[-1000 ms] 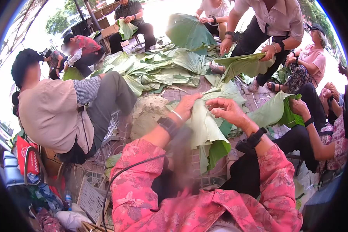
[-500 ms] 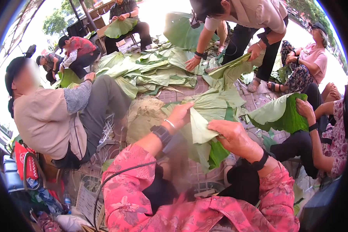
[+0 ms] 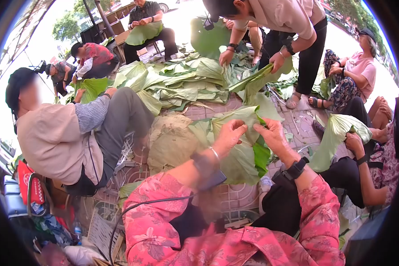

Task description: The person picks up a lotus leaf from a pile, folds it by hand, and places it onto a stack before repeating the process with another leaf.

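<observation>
A large lotus leaf (image 3: 240,165) hangs in front of me, pale green outside with a brighter green fold at its right side. My left hand (image 3: 229,136) pinches its upper edge with thumb and fingers. A short gap to the right, my right hand (image 3: 274,136) is closed on the same edge, thumb against forefinger. The leaf's lower part drops over the paving between my knees. Behind it another pale leaf (image 3: 266,106) spreads on the ground, and a dry brownish leaf (image 3: 170,142) lies to the left of my hands.
A broad pile of flattened leaves (image 3: 177,84) covers the ground ahead. A standing person (image 3: 288,22) bends over it, gripping a leaf. Seated people work on both sides, one at right with a leaf (image 3: 337,137). A red bag (image 3: 29,184) sits at lower left. A black cable (image 3: 150,200) crosses my left sleeve.
Both my hands have shifted along the leaf and now meet nearer its top edge. The standing person's outstretched hand has drawn back to the leaves. The right neighbour's leaf has been turned over.
</observation>
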